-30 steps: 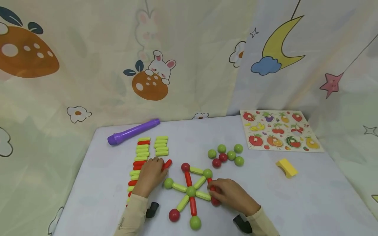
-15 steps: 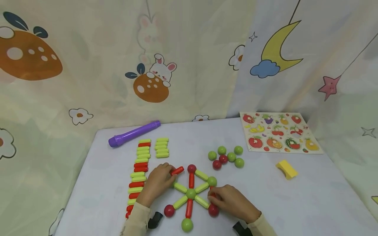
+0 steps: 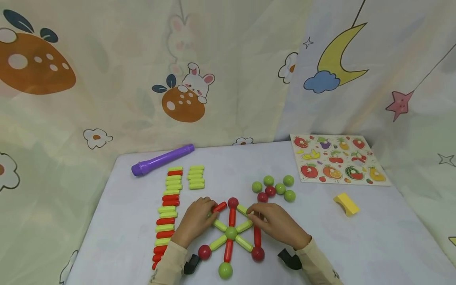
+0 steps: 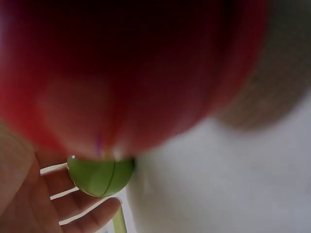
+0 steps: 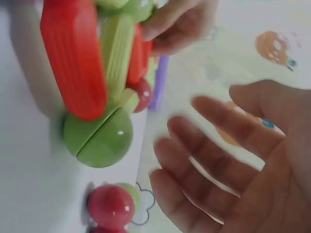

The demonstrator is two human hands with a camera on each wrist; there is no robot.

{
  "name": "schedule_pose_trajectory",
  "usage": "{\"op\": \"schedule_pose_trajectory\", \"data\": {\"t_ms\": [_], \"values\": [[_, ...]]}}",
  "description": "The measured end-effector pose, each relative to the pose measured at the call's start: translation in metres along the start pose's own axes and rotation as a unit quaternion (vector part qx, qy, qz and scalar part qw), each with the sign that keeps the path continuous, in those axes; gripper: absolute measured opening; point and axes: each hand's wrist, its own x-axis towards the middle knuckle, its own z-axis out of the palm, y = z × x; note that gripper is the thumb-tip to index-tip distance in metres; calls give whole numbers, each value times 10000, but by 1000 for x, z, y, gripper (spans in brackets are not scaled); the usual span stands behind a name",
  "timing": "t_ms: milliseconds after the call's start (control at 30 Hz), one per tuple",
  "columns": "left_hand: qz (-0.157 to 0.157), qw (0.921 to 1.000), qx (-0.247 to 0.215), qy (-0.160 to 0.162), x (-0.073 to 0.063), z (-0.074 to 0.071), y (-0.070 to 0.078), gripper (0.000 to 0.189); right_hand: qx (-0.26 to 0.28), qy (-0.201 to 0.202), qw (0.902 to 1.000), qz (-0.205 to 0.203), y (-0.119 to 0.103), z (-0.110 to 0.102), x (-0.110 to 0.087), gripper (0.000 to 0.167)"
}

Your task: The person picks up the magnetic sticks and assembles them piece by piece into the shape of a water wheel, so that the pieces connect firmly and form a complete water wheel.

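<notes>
A wheel of red and yellow-green sticks lies in front of me, joined by a green ball (image 3: 231, 233) at the hub. My left hand (image 3: 196, 221) pinches a short red stick (image 3: 220, 206) at the upper-left corner, its far end close to the top red ball (image 3: 233, 203). The left fingers also lie around a green ball (image 4: 101, 177), mostly hidden from the head view. My right hand (image 3: 279, 223) hovers over the upper-right corner, hiding a green ball (image 5: 97, 141); in the right wrist view its fingers are spread and apart from it. A red stick (image 3: 257, 236) runs down to a red ball (image 3: 258, 254).
Loose red and yellow-green sticks (image 3: 165, 221) line the left side, with several more yellow-green sticks (image 3: 196, 177) beside them. Loose balls (image 3: 280, 189) cluster at the back. A purple tube (image 3: 162, 160), fruit board (image 3: 338, 160) and yellow block (image 3: 346, 204) stand farther out.
My left hand has carried the red stick from the row rightward to the wheel's upper-left corner. My right hand has moved up from the right-hand red stick to the upper-right ball. The wheel turned slightly.
</notes>
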Motion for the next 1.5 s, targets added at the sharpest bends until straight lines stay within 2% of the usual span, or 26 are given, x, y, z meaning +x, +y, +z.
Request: {"op": "schedule_pose_trajectory", "data": {"t_ms": [100,233,367,500,667,733,967,1100,1233,1333,1433,1500], "values": [[58,10000,-43,-33,1,-2,0,24,-417,140,9988,-220,0,5,17,27],[130,9996,-198,-123,1,-2,1,24,-711,-142,9967,-355,0,15,33,35],[114,9995,-262,-152,1,-3,1,24,-626,-224,9974,-270,0,18,34,35],[-109,9996,-271,-11,-3,-10,-2,26,-376,-292,9987,-203,3,17,29,33],[-348,9973,228,598,2,-22,-21,34,-196,-237,9995,-113,11,18,21,29],[-402,9953,511,721,6,-24,-29,39,-138,-215,9996,-81,13,19,19,29],[-658,9927,885,480,16,-26,-39,41,-5,-273,9996,-43,15,21,18,28],[-563,9904,1133,558,21,-22,-40,37,34,-282,9996,0,15,20,18,29],[-490,9880,1380,494,20,-20,-39,27,79,-302,9995,1,15,20,17,29],[-546,9928,1009,355,18,-21,-36,23,59,-314,9995,13,15,20,17,29],[-635,9979,125,88,15,-24,-30,23,21,-306,9995,40,16,20,18,29],[-663,9968,-436,-40,10,-26,-24,25,19,-297,9995,53,17,20,18,29]]}}
